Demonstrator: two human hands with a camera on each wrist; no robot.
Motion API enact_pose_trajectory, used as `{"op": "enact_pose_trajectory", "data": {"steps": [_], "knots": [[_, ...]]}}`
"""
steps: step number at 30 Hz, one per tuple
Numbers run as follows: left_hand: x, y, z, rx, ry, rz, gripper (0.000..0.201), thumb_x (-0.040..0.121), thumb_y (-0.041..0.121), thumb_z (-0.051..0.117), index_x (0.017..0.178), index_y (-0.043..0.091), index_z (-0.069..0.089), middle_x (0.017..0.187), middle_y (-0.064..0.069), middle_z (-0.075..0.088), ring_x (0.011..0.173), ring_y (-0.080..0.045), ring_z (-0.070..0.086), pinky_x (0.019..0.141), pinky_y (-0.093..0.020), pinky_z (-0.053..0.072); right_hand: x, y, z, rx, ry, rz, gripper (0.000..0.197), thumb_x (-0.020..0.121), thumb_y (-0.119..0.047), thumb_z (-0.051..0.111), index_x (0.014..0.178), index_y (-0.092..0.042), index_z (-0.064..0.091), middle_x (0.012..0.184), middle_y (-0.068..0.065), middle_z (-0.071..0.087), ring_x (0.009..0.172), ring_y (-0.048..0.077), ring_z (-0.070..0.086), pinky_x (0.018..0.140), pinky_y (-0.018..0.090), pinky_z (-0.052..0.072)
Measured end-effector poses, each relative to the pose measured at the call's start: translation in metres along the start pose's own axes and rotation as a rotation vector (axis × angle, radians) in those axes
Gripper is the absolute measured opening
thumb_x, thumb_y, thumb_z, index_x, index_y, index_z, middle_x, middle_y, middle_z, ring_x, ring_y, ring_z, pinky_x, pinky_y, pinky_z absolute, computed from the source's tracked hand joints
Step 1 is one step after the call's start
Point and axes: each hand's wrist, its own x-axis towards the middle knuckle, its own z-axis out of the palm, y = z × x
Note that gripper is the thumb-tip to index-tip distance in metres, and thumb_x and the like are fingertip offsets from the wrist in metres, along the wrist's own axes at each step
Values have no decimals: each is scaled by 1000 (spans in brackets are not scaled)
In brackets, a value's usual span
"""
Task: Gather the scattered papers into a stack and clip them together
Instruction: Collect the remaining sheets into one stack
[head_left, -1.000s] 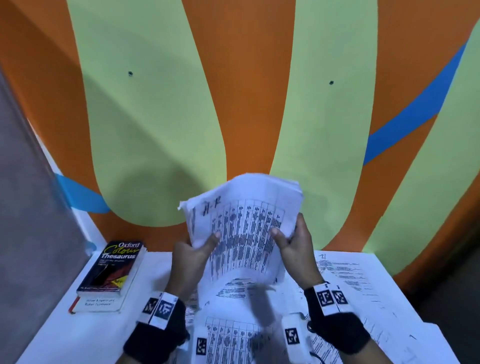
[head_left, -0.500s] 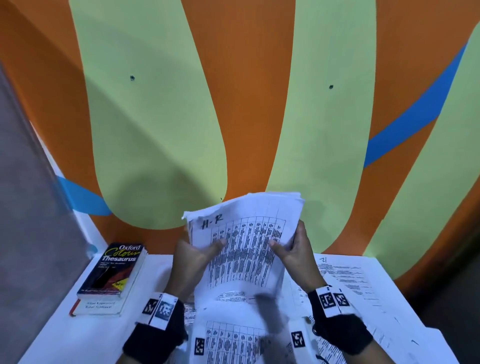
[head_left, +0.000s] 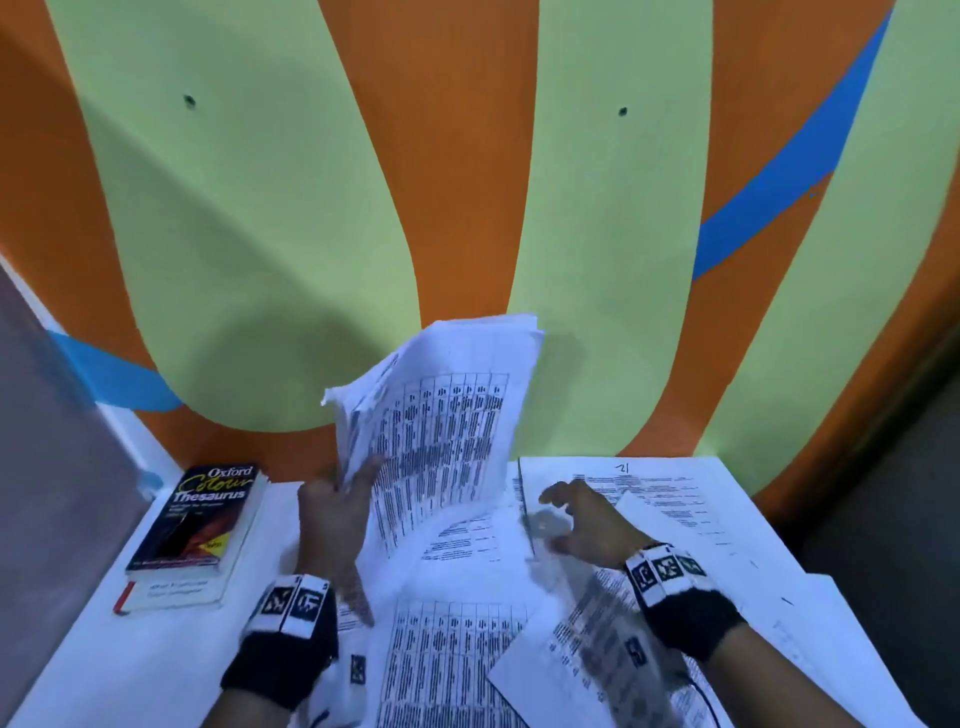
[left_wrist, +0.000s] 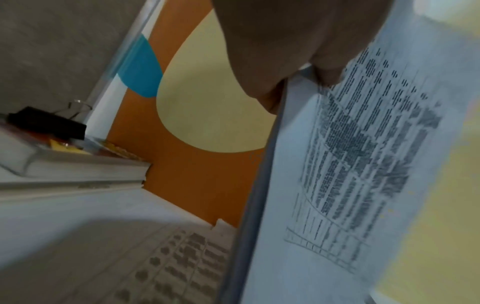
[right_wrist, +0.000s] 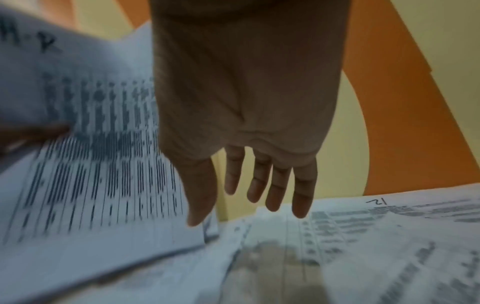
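stack: we see a sheaf of printed sheets (head_left: 441, 436) held upright above the table (head_left: 104, 649), its lower part curving down toward the loose sheets, top edges uneven
left hand: left hand (head_left: 332, 519) pinches the stack's left edge, thumb on the printed face, fingers behind; in the left wrist view the thumb presses right at the edge
right hand: right hand (head_left: 587, 525) is off the stack, fingers spread and nearly straight, holding nothing, hovering over the sheet marked 21 (head_left: 675, 499)
loose sheets: several more loose sheets (head_left: 452, 660) lie overlapped on the table in front of and right of the stack, not yet gathered
clip: black binder clip (left_wrist: 46, 123) sits on the book (head_left: 202, 530), left of the stack, untouched
step: we judge gathering is only partly done; clipping not begun
next move: we'd expect the right hand to drop to a loose sheet, probably the one marked 21, and slide it up to the stack; the left must keep its pinch firm, since the sheaf is floppy and held on one side only
risk: sheets could fan out or slip from the one-sided hold
view differences: only the left wrist view shows the clip; the head view shows the book cover but we can't make out the clip there; the right wrist view confirms the bare palm and the handwritten H-R on the stack's top sheet; head view alone shows both hands together
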Motion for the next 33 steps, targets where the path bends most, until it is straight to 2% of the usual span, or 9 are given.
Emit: {"op": "enact_pose_trajectory", "data": {"steps": [6,9,11,13,16,21,23,27,33], "knots": [[13,25,-12,-1,81,198,31,84,30,64,83,-1,69,68,-4,58,52,-2,49,53,-21,40,-7,-16,42,-402,-289,-150,45,66,-53,77,99,-25,64,117,1,49,108,26,44,86,44,50],[17,20,-24,7,125,143,41,82,35,66,70,-4,65,65,-10,55,64,-17,46,58,-31,36,-13,-8,44,-588,-365,-124,40,72,-30,74,104,-17,55,116,8,47,111,29,41,91,47,43],[16,17,-36,-2,118,184,7,85,31,67,79,30,69,64,3,61,69,-14,51,60,-26,38,-16,7,44,-695,-387,-153,62,68,-17,75,122,-14,44,124,10,41,116,30,37,93,51,39],[12,15,-44,37,100,242,22,88,25,65,83,47,65,64,22,64,64,1,54,62,-19,41,-18,17,44,-758,-401,-218,74,68,-17,77,131,-15,37,129,10,40,118,30,37,95,51,38],[10,8,-46,34,133,252,16,87,32,63,100,23,67,72,42,62,65,19,54,64,-5,39,-17,16,41,-763,-460,-220,59,75,-20,73,128,-21,48,128,12,49,119,30,39,98,48,33],[9,17,-53,25,199,280,12,88,41,62,77,47,65,65,19,57,68,-8,46,63,-20,39,-27,-5,39,-765,-315,-371,33,87,-2,54,117,-11,64,121,18,56,115,34,45,93,46,37],[13,22,-57,42,261,260,23,89,31,66,81,52,66,66,19,63,65,7,50,64,-20,40,-34,-31,47,-708,-250,-528,29,84,9,48,105,1,66,111,24,59,107,36,49,87,45,44],[22,21,-64,-30,413,225,38,87,28,69,105,-5,67,103,-11,67,96,-9,61,74,-22,44,-45,-80,102,-685,-159,-927,16,81,-8,52,81,-5,68,95,19,64,88,34,57,71,39,51],[22,26,-76,-55,422,195,45,87,27,69,114,-8,63,120,-8,59,107,-14,61,85,-9,42,-25,-124,166,-949,-344,-989,10,75,-32,69,85,-31,68,110,0,56,106,25,49,83,43,48]]}}
